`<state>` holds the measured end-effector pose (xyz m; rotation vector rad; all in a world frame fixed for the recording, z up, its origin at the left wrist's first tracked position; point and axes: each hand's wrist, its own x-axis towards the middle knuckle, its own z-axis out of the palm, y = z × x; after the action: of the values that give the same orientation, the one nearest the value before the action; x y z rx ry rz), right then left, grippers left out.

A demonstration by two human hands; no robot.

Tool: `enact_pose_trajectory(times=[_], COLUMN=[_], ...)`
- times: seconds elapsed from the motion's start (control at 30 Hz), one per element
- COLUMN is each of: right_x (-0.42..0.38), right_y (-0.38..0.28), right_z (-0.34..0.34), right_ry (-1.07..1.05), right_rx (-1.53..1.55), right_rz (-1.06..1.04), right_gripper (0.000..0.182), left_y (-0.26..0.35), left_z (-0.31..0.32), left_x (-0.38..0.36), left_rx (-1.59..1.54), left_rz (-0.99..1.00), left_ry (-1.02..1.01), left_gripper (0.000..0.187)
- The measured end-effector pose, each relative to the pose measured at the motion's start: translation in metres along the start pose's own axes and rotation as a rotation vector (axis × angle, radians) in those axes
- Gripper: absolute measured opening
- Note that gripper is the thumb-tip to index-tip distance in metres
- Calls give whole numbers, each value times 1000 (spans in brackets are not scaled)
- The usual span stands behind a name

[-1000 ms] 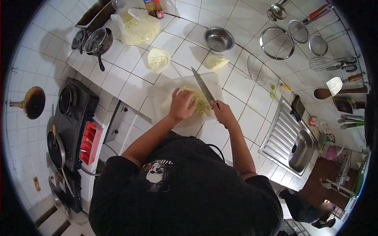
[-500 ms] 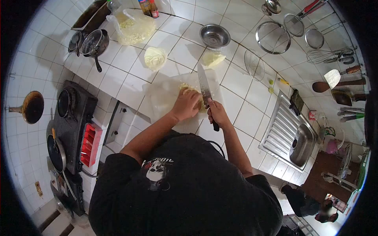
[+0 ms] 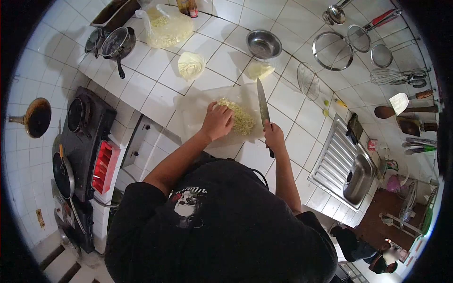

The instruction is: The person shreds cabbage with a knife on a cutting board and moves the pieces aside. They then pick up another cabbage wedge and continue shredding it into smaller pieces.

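Gripping the knife by its handle in the head view, the right hand sat at the right edge of the cutting board, fingers wrapped round. Knife's long axis ran away from the body, tip at the far end leaning slightly left, handle butt toward the body. Blade lay over the board's right edge, apart from the shredded cabbage. That pile stretched diagonally on the board, far left to near right. Left hand rested on the pile's left side, fingers bent; couldn't tell if it pinched any shreds. Beyond the board: cabbage wedge right, cut cabbage piece left.
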<state>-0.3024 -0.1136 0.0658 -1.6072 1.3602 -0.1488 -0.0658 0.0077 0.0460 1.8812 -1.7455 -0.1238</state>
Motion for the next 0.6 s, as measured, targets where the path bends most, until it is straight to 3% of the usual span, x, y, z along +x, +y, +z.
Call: enact_pose_trajectory(times=[0.17, 0.6], right_x=[-15, -19], right_y=[-3, 10], right_z=[-13, -19], right_ry=[-2, 18], right_rx=[-63, -44], right_rz=[-16, 98], right_gripper=[58, 58], left_y=[-1, -2], left_z=[8, 8], left_x=[-6, -7], left_rx=[-2, 3], left_rz=[13, -6], left_ry=[90, 36], left_gripper=[10, 8])
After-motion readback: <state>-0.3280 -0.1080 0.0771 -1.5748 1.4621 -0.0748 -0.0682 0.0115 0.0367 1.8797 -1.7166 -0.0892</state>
